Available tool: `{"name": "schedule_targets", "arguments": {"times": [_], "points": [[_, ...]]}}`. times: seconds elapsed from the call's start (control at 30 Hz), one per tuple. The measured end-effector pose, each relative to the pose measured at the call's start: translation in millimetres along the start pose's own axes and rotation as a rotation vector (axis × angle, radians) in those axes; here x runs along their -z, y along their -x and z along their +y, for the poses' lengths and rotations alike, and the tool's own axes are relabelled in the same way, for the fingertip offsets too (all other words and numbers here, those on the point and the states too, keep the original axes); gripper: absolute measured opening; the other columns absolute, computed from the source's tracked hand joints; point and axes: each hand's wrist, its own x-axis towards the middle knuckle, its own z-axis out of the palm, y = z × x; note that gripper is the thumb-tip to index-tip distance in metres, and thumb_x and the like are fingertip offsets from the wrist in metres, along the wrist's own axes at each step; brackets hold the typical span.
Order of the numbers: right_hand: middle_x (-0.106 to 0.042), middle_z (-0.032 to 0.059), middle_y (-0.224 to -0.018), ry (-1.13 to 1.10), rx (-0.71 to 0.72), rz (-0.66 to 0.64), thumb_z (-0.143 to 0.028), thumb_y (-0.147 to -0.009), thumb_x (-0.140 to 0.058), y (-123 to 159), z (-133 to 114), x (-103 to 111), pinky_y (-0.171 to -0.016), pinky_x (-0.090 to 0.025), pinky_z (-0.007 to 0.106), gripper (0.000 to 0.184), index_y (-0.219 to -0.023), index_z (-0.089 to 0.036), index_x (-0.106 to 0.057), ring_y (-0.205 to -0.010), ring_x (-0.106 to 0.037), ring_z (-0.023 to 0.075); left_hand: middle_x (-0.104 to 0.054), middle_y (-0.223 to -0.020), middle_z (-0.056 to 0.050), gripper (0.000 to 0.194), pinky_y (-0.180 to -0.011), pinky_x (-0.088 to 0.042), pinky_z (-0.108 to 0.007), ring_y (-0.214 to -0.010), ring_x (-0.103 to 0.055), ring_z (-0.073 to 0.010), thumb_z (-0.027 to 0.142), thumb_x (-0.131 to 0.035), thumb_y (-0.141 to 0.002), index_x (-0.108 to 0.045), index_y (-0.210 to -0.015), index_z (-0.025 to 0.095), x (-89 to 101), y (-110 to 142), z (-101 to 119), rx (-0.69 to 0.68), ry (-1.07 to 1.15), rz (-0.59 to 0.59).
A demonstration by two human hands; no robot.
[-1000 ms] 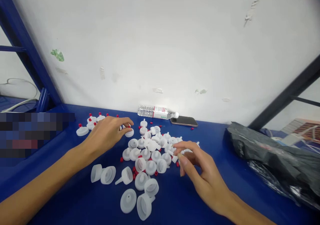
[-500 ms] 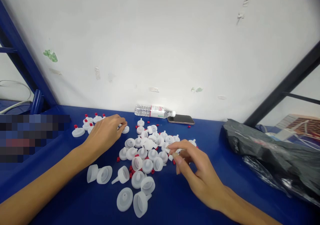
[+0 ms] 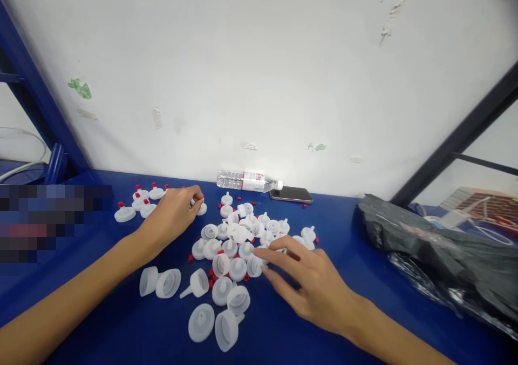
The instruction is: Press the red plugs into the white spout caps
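My left hand (image 3: 177,211) is closed at the back left, its fingertips pinched at the short spout of a white plastic nozzle cap (image 3: 201,209); the fingers partly hide that cap. My right hand (image 3: 309,281) reaches over the right side of a pile of similar white caps, thumb and fingers apart. Its fingertips are beside an upturned white cap (image 3: 254,266); whether they touch it I cannot tell. Small red tip caps (image 3: 213,278) lie among the white ones. Left of my left hand stand several white caps with red tips on their spouts (image 3: 125,213).
A clear water bottle (image 3: 253,181) lies along the wall next to a phone (image 3: 292,194). At the right is a black plastic bag (image 3: 429,251). Loose white caps (image 3: 201,323) lie at the front of the blue table (image 3: 133,338). Blue posts (image 3: 44,84) rise at the left.
My right hand has moved nearer and left, its fingers spreading and uncovering white caps at the pile's right. My left hand stays at the back-left cap. The view has shifted slightly.
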Motion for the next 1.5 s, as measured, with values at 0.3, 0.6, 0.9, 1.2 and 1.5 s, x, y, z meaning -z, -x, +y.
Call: {"name": "schedule_targets", "arguments": {"times": [0.3,0.6,0.9,1.2,1.5], "points": [[-0.074,0.0013,-0.119,0.111,0.038,-0.092,-0.032,-0.108,-0.059,1,4,-6,-0.057,-0.046,0.026,0.018,-0.125,-0.028,-0.064,-0.086,-0.076,0.0172,-0.076,-0.104,-0.003,0.023,-0.09,-0.057,-0.041,-0.085,-0.072,-0.0187,0.022,-0.06,-0.103,-0.066,-0.125,0.017,0.8,0,4,0.038,0.068,-0.018],[-0.076,-0.003,-0.114,-0.069,-0.055,-0.003,-0.028,-0.101,-0.07,-1,1,2,-0.057,-0.047,0.021,0.01,-0.104,-0.026,-0.06,-0.075,-0.073,0.0118,-0.079,-0.103,-0.008,0.036,-0.078,-0.046,-0.038,-0.082,-0.069,-0.0269,0.039,-0.053,-0.098,-0.071,-0.12,0.016,21.7,9,14,0.058,0.094,0.014],[-0.076,-0.0018,-0.108,-0.141,-0.11,0.078,-0.028,-0.103,-0.065,1,0,4,-0.061,-0.053,0.021,0.008,-0.102,-0.026,-0.058,-0.064,-0.066,0.0099,-0.064,-0.066,0.001,0.031,-0.056,-0.038,-0.028,-0.06,-0.053,-0.0168,0.053,-0.064,-0.085,-0.069,-0.069,0.026,69.3,19,12,-0.09,0.213,-0.507],[-0.075,-0.0014,-0.111,-0.156,-0.1,0.064,-0.026,-0.102,-0.066,-1,0,4,-0.057,-0.052,0.02,0.009,-0.1,-0.025,-0.058,-0.065,-0.068,0.0094,-0.074,-0.075,-0.001,0.033,-0.043,-0.038,-0.023,-0.043,-0.055,-0.011,0.057,-0.077,-0.079,-0.073,-0.078,0.024,59.8,24,7,0.081,0.305,-0.881],[-0.071,0.0045,-0.11,-0.092,-0.117,0.044,-0.031,-0.104,-0.062,1,-2,5,-0.052,-0.051,0.024,0.052,-0.153,-0.029,-0.044,-0.059,-0.064,0.0107,-0.078,-0.075,0.002,0.013,-0.044,-0.041,-0.022,-0.04,-0.058,-0.0104,0.04,-0.071,-0.081,-0.076,-0.078,0.028,60.4,27,10,0.053,0.336,-0.823]]}}
